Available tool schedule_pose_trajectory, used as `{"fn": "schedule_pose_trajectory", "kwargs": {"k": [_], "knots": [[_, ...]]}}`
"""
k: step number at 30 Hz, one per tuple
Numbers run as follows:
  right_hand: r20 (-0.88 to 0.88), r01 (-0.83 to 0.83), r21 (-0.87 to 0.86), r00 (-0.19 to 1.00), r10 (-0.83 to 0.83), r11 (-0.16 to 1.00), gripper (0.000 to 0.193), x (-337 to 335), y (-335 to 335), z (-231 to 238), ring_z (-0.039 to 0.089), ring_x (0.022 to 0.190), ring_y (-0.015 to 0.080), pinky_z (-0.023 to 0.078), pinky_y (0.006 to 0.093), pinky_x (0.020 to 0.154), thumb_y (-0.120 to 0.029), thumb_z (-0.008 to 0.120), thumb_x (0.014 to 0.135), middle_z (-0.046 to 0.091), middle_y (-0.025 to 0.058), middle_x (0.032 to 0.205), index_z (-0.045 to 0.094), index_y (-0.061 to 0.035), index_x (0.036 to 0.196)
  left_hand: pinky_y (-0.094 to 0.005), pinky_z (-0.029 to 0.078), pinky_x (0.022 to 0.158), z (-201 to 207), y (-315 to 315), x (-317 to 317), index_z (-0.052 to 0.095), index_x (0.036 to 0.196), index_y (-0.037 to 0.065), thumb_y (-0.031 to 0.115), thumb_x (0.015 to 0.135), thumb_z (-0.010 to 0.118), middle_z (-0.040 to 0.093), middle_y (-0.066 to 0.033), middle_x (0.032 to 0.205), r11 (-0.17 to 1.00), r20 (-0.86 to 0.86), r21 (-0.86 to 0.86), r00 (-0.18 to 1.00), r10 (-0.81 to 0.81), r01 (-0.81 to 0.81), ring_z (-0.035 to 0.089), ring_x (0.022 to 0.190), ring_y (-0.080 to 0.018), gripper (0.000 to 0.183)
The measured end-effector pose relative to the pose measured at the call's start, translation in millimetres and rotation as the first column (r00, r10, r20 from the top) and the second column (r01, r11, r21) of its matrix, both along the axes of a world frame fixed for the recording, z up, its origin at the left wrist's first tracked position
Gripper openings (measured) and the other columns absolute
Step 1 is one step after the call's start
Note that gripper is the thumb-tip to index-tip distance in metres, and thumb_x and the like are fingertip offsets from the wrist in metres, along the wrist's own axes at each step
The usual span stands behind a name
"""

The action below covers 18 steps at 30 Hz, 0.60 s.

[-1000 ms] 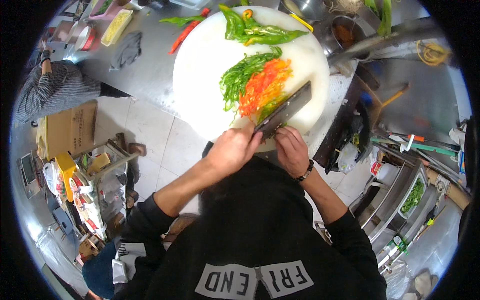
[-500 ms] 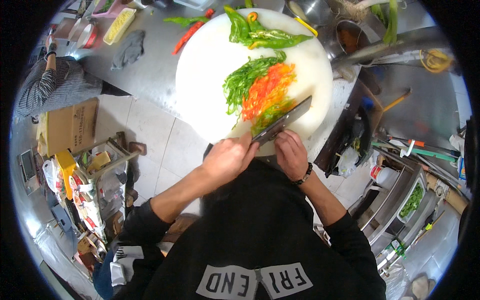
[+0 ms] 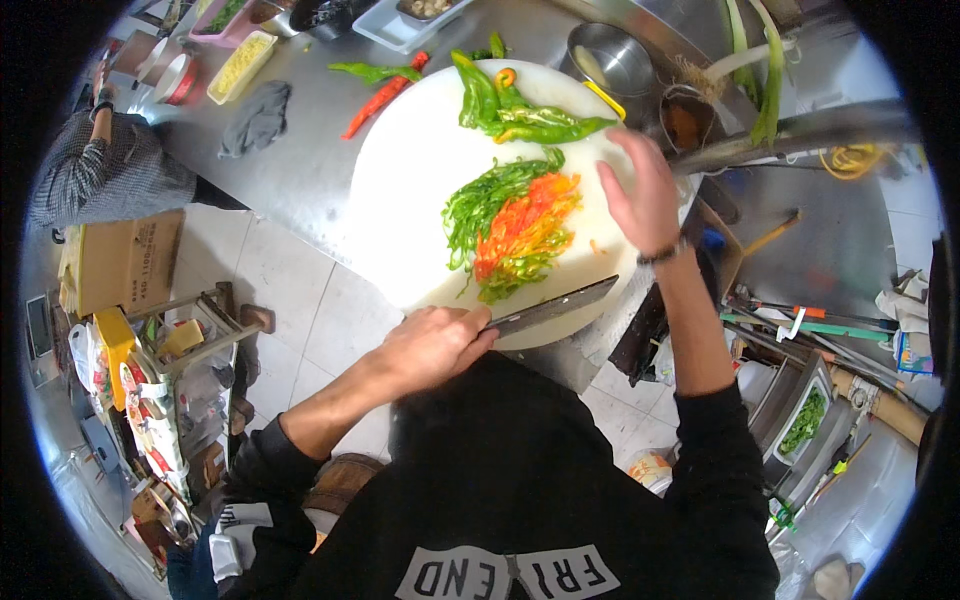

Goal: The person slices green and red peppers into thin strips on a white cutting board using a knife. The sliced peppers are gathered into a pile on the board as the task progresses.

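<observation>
My left hand [image 3: 435, 345] is closed round the handle of a kitchen knife [image 3: 555, 306], its broad dark blade lying along the near edge of a round white cutting board [image 3: 395, 200]. Shredded green pepper [image 3: 478, 208] and orange-red pepper shreds [image 3: 525, 225] form one pile at the board's middle, beyond the blade. My right hand [image 3: 645, 195] hovers over the board's right side, fingers apart and holding nothing. Its fingertips are close to the whole or split green peppers [image 3: 545, 128] at the far edge. A red pepper [image 3: 378, 105] lies on the steel counter left of the board.
A steel bowl [image 3: 610, 58] stands behind the board at right, near leeks [image 3: 768, 90] and a metal pipe [image 3: 790, 125]. A grey cloth [image 3: 256, 117] and a tray of yellow shreds [image 3: 242, 66] are at far left. A co-worker [image 3: 130, 160] stands beyond the counter's left edge.
My right hand has left the blade and moved up and right toward the green peppers, opening. The knife has come away from the pile toward me, still in my left hand.
</observation>
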State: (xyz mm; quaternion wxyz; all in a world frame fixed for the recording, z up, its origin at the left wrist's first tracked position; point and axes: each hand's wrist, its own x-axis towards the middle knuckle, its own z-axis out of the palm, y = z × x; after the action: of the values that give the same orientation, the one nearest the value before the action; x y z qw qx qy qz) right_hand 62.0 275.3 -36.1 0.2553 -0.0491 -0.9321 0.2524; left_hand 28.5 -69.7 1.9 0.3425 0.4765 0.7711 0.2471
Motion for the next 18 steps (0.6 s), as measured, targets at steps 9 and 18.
{"fn": "schedule_pose_trajectory", "kwargs": {"k": [9, 18], "knots": [[0.543, -0.329, 0.169, 0.818, 0.191, 0.929, 0.062, -93.5, 3.6, -7.5, 0.067, 0.116, 0.0458, 0.055, 0.05, 0.1, -0.007, 0.076, 0.092, 0.07, 0.0255, 0.125, 0.05, -0.005, 0.148, -0.0545, 0.056, 0.069, -0.3, -7.6, -64.4, 0.065, 0.097, 0.0, 0.024, 0.108, 0.063, 0.066, -0.0244, 0.069, 0.967, -0.025, -0.038, 0.968, 0.249, -0.25, 0.068, 0.073, -0.0485, 0.026], [0.177, -0.074, -0.057, 0.981, 0.083, 0.996, 0.049, -36.5, 6.2, 24.9, 0.074, 0.107, 0.0394, 0.059, 0.044, 0.09, -0.007, 0.075, 0.096, 0.074, 0.022, 0.121, 0.057, -0.0035, 0.141, -0.0564, 0.055, 0.066, 7.6, -8.8, -37.7, 0.065, 0.1, 0.001, 0.022, 0.107, 0.064, 0.071, -0.024, 0.079, 0.95, -0.035, 0.086, 0.952, 0.304, -0.3, 0.068, 0.072, -0.0484, 0.023]]}}
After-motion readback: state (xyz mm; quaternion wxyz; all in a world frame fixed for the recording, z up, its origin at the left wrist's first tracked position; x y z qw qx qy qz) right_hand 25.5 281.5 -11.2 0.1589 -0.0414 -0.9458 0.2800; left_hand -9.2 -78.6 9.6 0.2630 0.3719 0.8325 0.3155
